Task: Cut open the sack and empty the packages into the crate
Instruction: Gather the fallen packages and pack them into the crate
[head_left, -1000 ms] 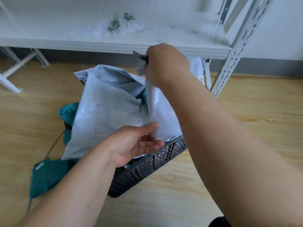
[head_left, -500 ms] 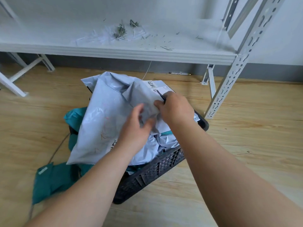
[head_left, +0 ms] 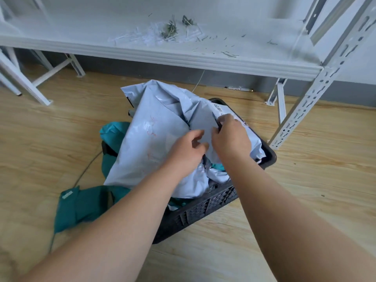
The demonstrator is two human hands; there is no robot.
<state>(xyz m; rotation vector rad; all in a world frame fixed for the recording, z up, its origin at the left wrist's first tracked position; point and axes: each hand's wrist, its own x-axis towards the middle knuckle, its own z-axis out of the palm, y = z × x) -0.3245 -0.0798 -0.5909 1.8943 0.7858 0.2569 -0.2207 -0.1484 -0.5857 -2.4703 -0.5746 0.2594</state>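
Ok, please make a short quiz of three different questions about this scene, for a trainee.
1. True or false: the grey sack lies on the white shelf.
2. The black crate stands on: A) the wooden floor; B) the shelf; C) a chair.
3. Fill in: the left hand and the right hand both hold the grey ____.

Key: 1 false, it lies over the crate; 2 A; 3 sack.
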